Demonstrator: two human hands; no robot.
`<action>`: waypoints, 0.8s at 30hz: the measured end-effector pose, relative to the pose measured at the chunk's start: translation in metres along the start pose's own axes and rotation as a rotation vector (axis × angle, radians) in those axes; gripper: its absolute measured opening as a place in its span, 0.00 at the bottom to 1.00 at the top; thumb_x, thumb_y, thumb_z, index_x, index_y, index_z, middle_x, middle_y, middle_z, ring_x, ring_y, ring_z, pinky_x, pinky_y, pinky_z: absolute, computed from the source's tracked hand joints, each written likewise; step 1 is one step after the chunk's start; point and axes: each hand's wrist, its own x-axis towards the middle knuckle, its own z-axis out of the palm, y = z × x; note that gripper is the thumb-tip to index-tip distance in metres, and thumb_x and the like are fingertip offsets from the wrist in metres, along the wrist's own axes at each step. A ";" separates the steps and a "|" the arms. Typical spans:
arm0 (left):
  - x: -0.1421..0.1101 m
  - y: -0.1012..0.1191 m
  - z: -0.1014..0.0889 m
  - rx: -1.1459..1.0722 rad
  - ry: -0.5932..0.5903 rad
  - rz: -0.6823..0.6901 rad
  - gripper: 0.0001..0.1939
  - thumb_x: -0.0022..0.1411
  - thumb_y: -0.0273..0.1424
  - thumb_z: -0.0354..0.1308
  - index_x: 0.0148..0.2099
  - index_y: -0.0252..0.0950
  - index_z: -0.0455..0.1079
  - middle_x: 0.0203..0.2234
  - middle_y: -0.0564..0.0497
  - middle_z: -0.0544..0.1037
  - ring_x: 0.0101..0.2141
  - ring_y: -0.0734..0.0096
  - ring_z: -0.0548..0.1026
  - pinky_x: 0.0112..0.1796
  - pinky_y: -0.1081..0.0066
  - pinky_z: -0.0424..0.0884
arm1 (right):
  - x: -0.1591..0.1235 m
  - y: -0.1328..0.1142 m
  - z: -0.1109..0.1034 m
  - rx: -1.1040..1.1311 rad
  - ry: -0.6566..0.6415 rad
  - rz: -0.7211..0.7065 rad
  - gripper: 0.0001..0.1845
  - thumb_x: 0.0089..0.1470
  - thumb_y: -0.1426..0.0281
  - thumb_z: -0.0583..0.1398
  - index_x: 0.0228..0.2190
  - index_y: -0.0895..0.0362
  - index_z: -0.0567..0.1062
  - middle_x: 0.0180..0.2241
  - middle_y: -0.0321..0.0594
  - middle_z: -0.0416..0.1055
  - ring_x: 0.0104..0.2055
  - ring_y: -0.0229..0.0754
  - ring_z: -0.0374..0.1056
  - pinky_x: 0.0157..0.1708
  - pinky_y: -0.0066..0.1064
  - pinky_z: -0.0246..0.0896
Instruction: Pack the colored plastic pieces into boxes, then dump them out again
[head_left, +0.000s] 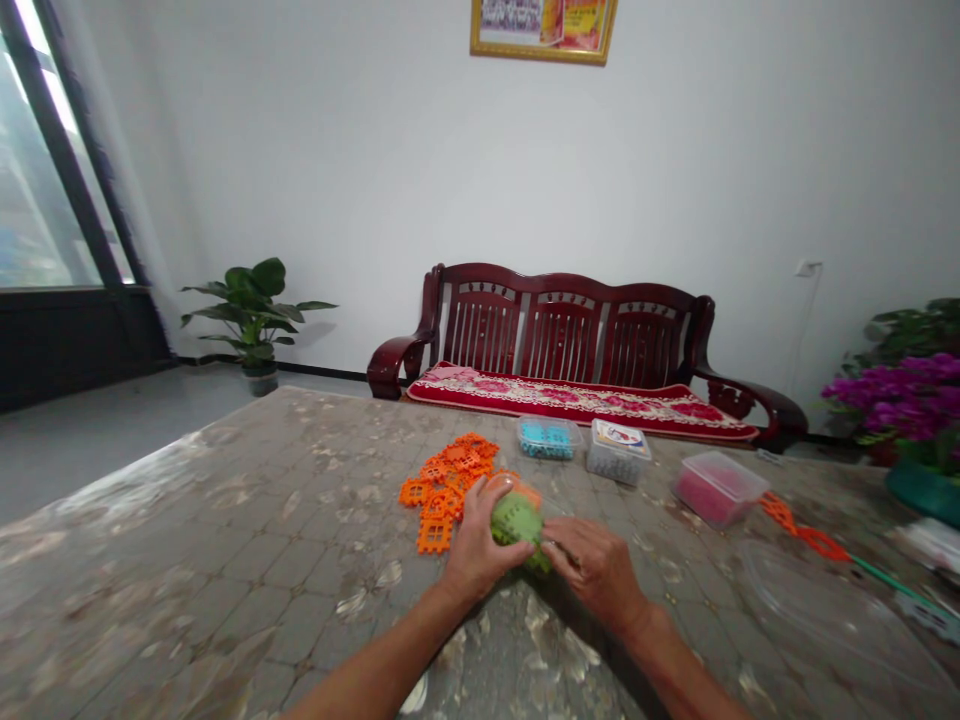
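In the head view, a green rounded plastic toy piece [516,518] with small dark marks is held above the table. My left hand [474,540] wraps its left side, the thumb across its lower front. From the right, my right hand [600,568] pinches its edge with closed fingers; part of the piece is blurred and hidden there. Just behind it, something clear and orange shows, partly covered by the fingers. A pile of orange lattice building pieces [435,533] lies left of my left hand.
Along the table's [225,540] far side stand a clear box of blue pieces [547,440], a lidded box [619,455] and a box with pink contents [712,490]. A clear lid [832,610] and an orange-and-green linked strip [825,545] lie right. Behind is a wooden bench [562,330].
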 end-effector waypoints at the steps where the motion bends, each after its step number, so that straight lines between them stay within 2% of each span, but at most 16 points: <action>1: -0.001 0.001 0.003 -0.001 0.019 -0.011 0.42 0.45 0.30 0.72 0.63 0.38 0.68 0.67 0.38 0.61 0.69 0.43 0.58 0.68 0.47 0.56 | -0.001 0.000 0.001 -0.003 0.006 -0.013 0.14 0.68 0.64 0.57 0.42 0.49 0.83 0.40 0.44 0.84 0.42 0.47 0.80 0.44 0.39 0.75; 6: -0.001 0.001 0.011 -0.057 0.091 -0.032 0.42 0.46 0.30 0.69 0.65 0.36 0.63 0.63 0.39 0.64 0.67 0.45 0.61 0.68 0.47 0.55 | -0.001 -0.002 -0.001 -0.006 0.050 -0.054 0.13 0.68 0.67 0.57 0.42 0.51 0.83 0.40 0.44 0.84 0.42 0.48 0.80 0.45 0.39 0.74; 10: 0.000 -0.003 0.010 -0.112 0.091 -0.113 0.43 0.49 0.30 0.64 0.67 0.34 0.58 0.62 0.38 0.66 0.64 0.47 0.65 0.66 0.49 0.59 | 0.002 -0.005 0.000 -0.028 0.101 -0.060 0.14 0.69 0.68 0.56 0.40 0.52 0.82 0.38 0.44 0.84 0.40 0.46 0.80 0.44 0.36 0.73; 15: 0.002 -0.007 0.010 -0.101 0.112 -0.180 0.42 0.53 0.28 0.59 0.70 0.33 0.52 0.67 0.37 0.64 0.68 0.50 0.61 0.68 0.53 0.57 | 0.002 -0.004 0.004 -0.053 0.125 -0.047 0.14 0.69 0.67 0.56 0.39 0.53 0.82 0.37 0.44 0.84 0.39 0.46 0.80 0.42 0.34 0.71; 17: 0.002 -0.009 0.012 -0.079 0.124 -0.215 0.41 0.56 0.27 0.56 0.70 0.32 0.50 0.67 0.37 0.65 0.68 0.52 0.63 0.67 0.55 0.59 | 0.002 -0.001 0.005 -0.043 0.131 0.005 0.16 0.69 0.66 0.55 0.38 0.53 0.82 0.36 0.44 0.84 0.37 0.46 0.80 0.40 0.34 0.71; 20: 0.001 -0.013 0.015 -0.057 0.111 -0.271 0.38 0.59 0.25 0.52 0.71 0.33 0.49 0.63 0.37 0.71 0.63 0.55 0.70 0.64 0.55 0.64 | 0.005 0.007 0.003 -0.050 0.186 0.161 0.20 0.71 0.63 0.52 0.39 0.53 0.82 0.34 0.44 0.83 0.34 0.47 0.79 0.36 0.36 0.71; 22: 0.000 -0.016 0.017 -0.012 0.100 -0.270 0.36 0.61 0.26 0.51 0.71 0.34 0.51 0.62 0.38 0.73 0.61 0.55 0.73 0.63 0.54 0.66 | 0.008 0.015 -0.004 -0.038 0.232 0.227 0.21 0.71 0.61 0.50 0.43 0.52 0.82 0.37 0.45 0.83 0.37 0.48 0.79 0.39 0.38 0.71; 24: 0.001 -0.018 0.017 0.037 0.098 -0.245 0.33 0.62 0.28 0.52 0.69 0.34 0.56 0.62 0.39 0.73 0.61 0.55 0.73 0.62 0.55 0.67 | 0.010 0.027 -0.015 -0.017 0.273 0.249 0.21 0.71 0.59 0.51 0.46 0.51 0.81 0.44 0.45 0.83 0.45 0.50 0.78 0.46 0.42 0.71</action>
